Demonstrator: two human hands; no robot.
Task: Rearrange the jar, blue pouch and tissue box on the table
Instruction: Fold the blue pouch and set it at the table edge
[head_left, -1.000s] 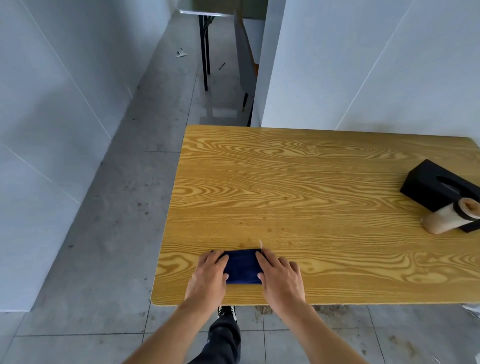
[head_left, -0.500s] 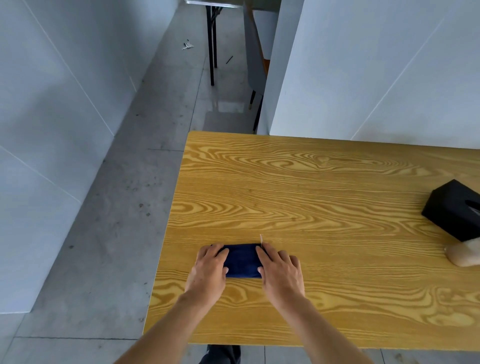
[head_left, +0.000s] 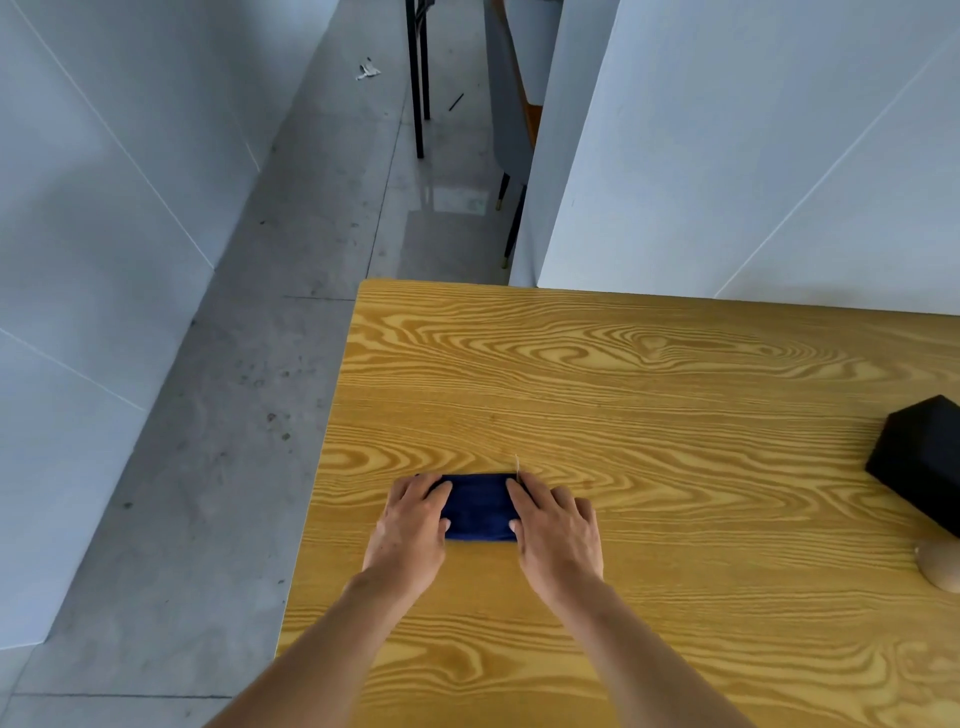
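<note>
The blue pouch (head_left: 479, 506) lies flat on the wooden table (head_left: 649, 395), near its left edge. My left hand (head_left: 413, 525) grips its left end and my right hand (head_left: 556, 530) grips its right end, fingers over the top. A thin white tag sticks up at the pouch's far right corner. The black tissue box (head_left: 922, 467) sits at the right edge of view, partly cut off. Just in front of it lies the tan jar (head_left: 943, 569) on its side, only its end visible.
The table's left edge (head_left: 322, 467) drops to a grey tiled floor. White walls stand behind the table and along the left. Black chair legs (head_left: 418, 78) stand far back in the corridor.
Both hands have slid the pouch away from the front edge toward the table's middle. The view has shifted left, cutting off most of the tissue box and jar.
</note>
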